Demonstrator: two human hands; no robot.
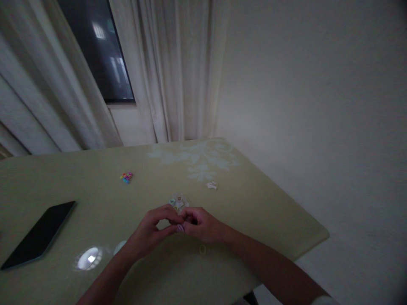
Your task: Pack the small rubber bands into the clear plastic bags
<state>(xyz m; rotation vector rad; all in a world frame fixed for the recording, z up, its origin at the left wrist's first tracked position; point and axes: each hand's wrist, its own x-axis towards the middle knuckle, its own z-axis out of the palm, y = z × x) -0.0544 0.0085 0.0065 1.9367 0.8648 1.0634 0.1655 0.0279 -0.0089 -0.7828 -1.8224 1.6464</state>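
My left hand (pixel 159 224) and my right hand (pixel 202 224) meet over the near middle of the table. Both have their fingertips pinched together on a small purple band (pixel 180 228), mostly covered by the fingers. Just beyond my hands lies a clear container (pixel 182 200) with several small coloured rings in it, its near part hidden by the fingers. On the table below my right hand is a thin yellow ring (pixel 202 249).
The table (pixel 95 169) has a pale flower pattern toward the back. A dark tablet (pixel 40 235) lies at the left. Farther back sit a pile of small colourful pieces (pixel 126 177) and a small white piece (pixel 211 185). A wall (pixel 302 106) borders the right side.
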